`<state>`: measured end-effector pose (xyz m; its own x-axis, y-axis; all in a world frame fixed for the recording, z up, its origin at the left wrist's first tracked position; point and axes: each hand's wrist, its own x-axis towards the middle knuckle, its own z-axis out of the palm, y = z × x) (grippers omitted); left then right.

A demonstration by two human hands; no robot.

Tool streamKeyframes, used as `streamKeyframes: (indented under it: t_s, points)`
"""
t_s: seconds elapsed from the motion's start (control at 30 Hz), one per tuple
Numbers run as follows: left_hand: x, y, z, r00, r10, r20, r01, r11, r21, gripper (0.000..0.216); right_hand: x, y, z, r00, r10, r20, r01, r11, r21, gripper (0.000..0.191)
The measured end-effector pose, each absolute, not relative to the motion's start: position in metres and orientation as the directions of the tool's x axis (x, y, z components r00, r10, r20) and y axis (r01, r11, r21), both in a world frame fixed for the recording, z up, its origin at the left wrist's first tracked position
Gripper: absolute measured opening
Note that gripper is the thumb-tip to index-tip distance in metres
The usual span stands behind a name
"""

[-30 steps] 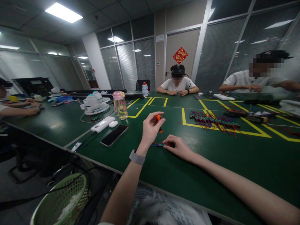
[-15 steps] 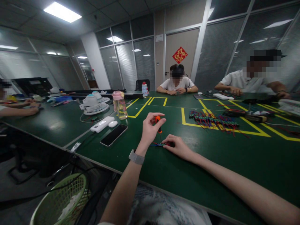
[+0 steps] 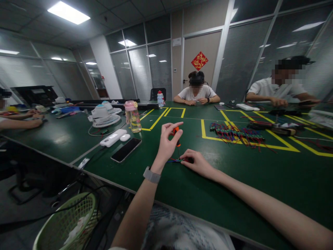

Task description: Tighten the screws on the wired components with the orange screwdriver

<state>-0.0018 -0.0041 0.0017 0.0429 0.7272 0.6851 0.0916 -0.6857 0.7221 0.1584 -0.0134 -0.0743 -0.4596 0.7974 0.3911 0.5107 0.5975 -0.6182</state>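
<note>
My left hand [image 3: 166, 144] pinches the orange handle of a small screwdriver [image 3: 177, 136], held upright with its tip down on a small part. A grey watch is on that wrist. My right hand [image 3: 198, 162] lies low on the green table [image 3: 182, 194], fingers pressed on a small terminal piece with red and blue wires [image 3: 177, 160], right under the screwdriver. A pile of red, blue and green wires [image 3: 235, 133] lies farther back inside a yellow tape box.
A black phone [image 3: 126, 149], a white remote [image 3: 113, 137], a pink-lidded bottle [image 3: 132, 117] and small white fans [image 3: 103, 116] sit at the left. Three other people sit around the table. A green basket [image 3: 67, 224] stands on the floor at lower left.
My left fingers have shifted on the screwdriver handle, the index finger now stretched further out. The person at the far right has moved their arms. My right hand stays put.
</note>
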Motion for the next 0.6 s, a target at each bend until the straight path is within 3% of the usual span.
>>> streamKeyframes:
  t_s: [0.17,0.43,0.6]
  points:
    - [0.0022,-0.0033,0.0007,0.156,0.786,0.598,-0.211,-0.565,0.797,0.035,0.1589,-0.0127,-0.0748,-0.464,0.790,0.401,0.499,0.607,-0.618,0.014]
    - [-0.0008,-0.0057,0.0025,0.073,0.732,0.677,0.069,-0.681,0.729,0.027,0.1581,-0.0144,-0.0732,-0.461,0.794,0.396,0.505,0.602,-0.619,0.013]
    - [0.0010,-0.0049,0.0027,0.204,0.777,0.595,-0.206,-0.560,0.802,0.033,0.1587,-0.0130,-0.0747,-0.463,0.788,0.405,0.506,0.611,-0.609,0.013]
